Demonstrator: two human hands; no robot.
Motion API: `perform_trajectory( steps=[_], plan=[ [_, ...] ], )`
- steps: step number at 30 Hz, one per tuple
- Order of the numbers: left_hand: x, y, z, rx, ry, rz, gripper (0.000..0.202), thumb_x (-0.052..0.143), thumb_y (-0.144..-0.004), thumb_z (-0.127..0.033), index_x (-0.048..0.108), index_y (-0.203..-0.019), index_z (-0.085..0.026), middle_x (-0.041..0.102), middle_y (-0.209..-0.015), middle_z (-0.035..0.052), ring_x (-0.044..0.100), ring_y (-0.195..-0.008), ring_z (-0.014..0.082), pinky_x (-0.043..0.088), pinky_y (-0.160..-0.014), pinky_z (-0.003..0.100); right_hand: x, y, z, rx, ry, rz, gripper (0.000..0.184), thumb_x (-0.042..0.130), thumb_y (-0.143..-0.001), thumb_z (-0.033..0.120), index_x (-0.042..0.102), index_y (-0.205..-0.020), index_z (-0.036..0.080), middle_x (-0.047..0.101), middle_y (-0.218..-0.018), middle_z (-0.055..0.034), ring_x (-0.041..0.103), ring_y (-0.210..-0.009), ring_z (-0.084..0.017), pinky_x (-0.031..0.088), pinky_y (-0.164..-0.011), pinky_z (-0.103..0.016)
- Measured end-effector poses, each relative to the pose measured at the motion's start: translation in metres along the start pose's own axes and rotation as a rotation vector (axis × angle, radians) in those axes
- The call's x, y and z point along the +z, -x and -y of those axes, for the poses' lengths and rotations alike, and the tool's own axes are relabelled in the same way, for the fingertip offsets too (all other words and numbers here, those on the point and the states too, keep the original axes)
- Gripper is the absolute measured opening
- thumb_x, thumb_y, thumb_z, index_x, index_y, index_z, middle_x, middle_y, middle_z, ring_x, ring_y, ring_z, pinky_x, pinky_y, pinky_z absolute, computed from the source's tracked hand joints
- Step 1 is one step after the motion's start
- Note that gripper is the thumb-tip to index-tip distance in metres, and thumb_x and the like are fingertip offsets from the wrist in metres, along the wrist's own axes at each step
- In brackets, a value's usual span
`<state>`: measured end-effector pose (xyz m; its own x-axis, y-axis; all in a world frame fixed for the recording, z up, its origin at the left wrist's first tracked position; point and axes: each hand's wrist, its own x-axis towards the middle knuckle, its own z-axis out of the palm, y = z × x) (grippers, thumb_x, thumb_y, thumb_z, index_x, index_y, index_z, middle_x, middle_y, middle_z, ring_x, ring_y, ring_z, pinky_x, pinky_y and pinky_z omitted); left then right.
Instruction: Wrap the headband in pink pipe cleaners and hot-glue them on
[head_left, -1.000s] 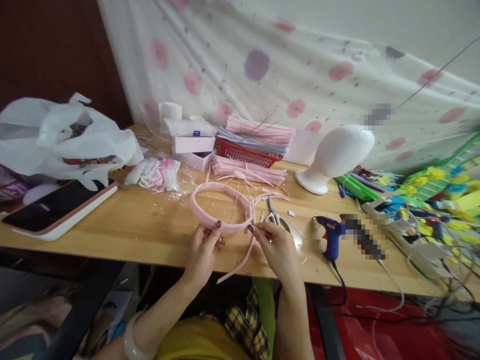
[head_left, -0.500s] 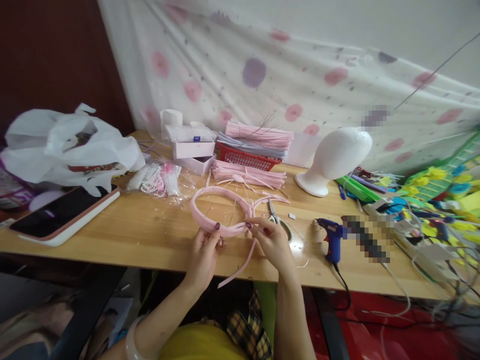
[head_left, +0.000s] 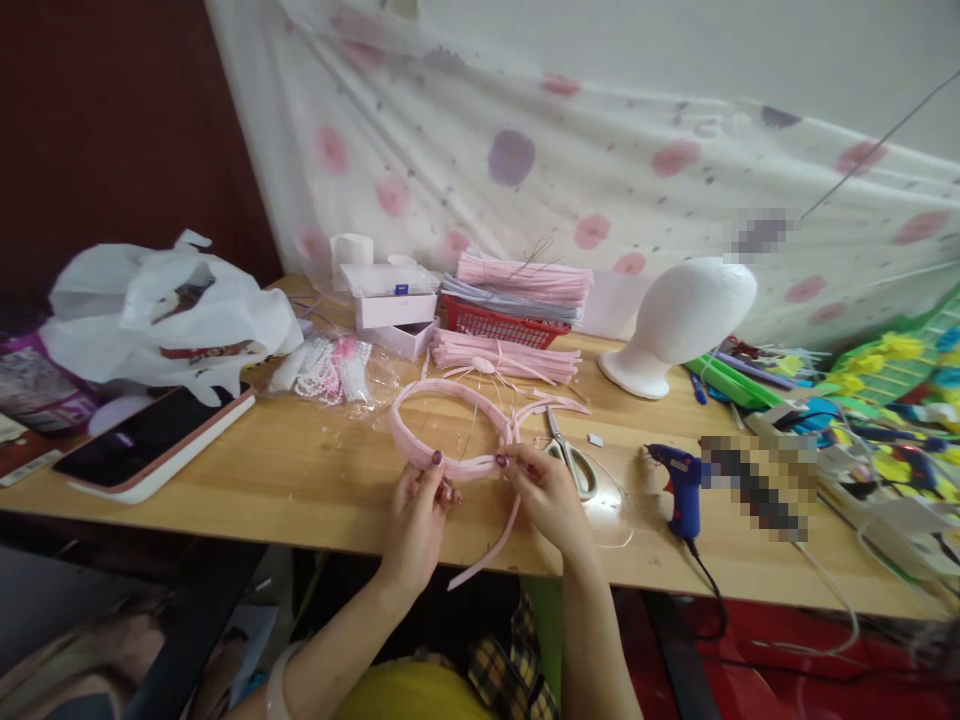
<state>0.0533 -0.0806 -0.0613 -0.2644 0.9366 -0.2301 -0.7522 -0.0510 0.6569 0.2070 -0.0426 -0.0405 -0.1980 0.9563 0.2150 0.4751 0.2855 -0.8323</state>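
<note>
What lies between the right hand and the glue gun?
In the head view, the scissors, a small white piece and a thin pale strand lie between the right hand and glue gun.

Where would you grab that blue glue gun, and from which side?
Probably by the handle of the blue glue gun, coming with the right hand from the near edge of the table. The handle points that way, while the nozzle points left, clear of that grip. The cord leaves the handle's lower end, so I'd hold above it.
</note>
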Motion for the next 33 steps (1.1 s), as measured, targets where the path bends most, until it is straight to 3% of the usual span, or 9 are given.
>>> perform_trajectory(
  steps=[4, 12, 18, 23, 33],
  plan=[
    [-0.002, 0.0, 0.002, 0.0, -0.006, -0.029, 0.04, 0.087, -0.059, -0.042, 0.055, -0.062, -0.018, 0.05, -0.055, -0.0055, 0.044, -0.057, 0.0089, 0.045, -0.057, 0.022, -0.001, 0.0, 0.0, -0.021, 0.002, 0.015, 0.026, 0.053, -0.088, 0.037, 0.071, -0.088, 0.019, 0.071, -0.082, -0.0059, 0.063, -0.076, -0.021, 0.046, -0.071, -0.03],
    [-0.002, 0.001, 0.001, -0.002, -0.018, -0.013, 0.04, 0.086, -0.06, -0.041, 0.054, -0.063, -0.018, 0.05, -0.056, -0.0052, 0.044, -0.057, 0.0088, 0.046, -0.059, 0.022, -0.002, 0.002, 0.003, -0.02, -0.012, 0.101, 0.025, 0.048, -0.093, 0.035, 0.066, -0.093, 0.019, 0.061, -0.067, -0.0004, 0.059, -0.067, -0.018, 0.044, -0.066, -0.028],
    [-0.003, 0.001, 0.0, -0.004, -0.002, 0.016, 0.037, 0.086, -0.061, -0.039, 0.056, -0.061, -0.016, 0.052, -0.055, -0.0044, 0.046, -0.057, 0.0087, 0.048, -0.059, 0.022, -0.005, 0.006, 0.011, -0.078, 0.001, 0.049, 0.025, 0.048, -0.095, 0.035, 0.06, -0.078, 0.02, 0.058, -0.063, 0.0004, 0.055, -0.061, -0.016, 0.04, -0.06, -0.026],
    [-0.006, 0.0, 0.001, -0.04, 0.048, 0.023, 0.035, 0.087, -0.061, -0.035, 0.059, -0.063, -0.015, 0.054, -0.056, -0.0042, 0.048, -0.056, 0.0081, 0.049, -0.059, 0.021, -0.006, 0.009, 0.016, -0.07, 0.033, 0.025, 0.024, 0.048, -0.095, 0.034, 0.06, -0.079, 0.02, 0.058, -0.063, 0.0008, 0.055, -0.061, -0.015, 0.04, -0.061, -0.025],
    [-0.002, 0.002, -0.005, -0.076, 0.049, 0.12, 0.031, 0.088, -0.061, -0.035, 0.066, -0.065, -0.014, 0.06, -0.061, -0.0016, 0.055, -0.058, 0.0088, 0.052, -0.061, 0.022, -0.006, 0.011, 0.009, 0.027, -0.076, -0.115, 0.035, 0.059, -0.089, 0.05, 0.064, -0.076, 0.018, 0.056, -0.061, 0.0002, 0.05, -0.058, -0.014, 0.038, -0.057, -0.025]
  ],
)
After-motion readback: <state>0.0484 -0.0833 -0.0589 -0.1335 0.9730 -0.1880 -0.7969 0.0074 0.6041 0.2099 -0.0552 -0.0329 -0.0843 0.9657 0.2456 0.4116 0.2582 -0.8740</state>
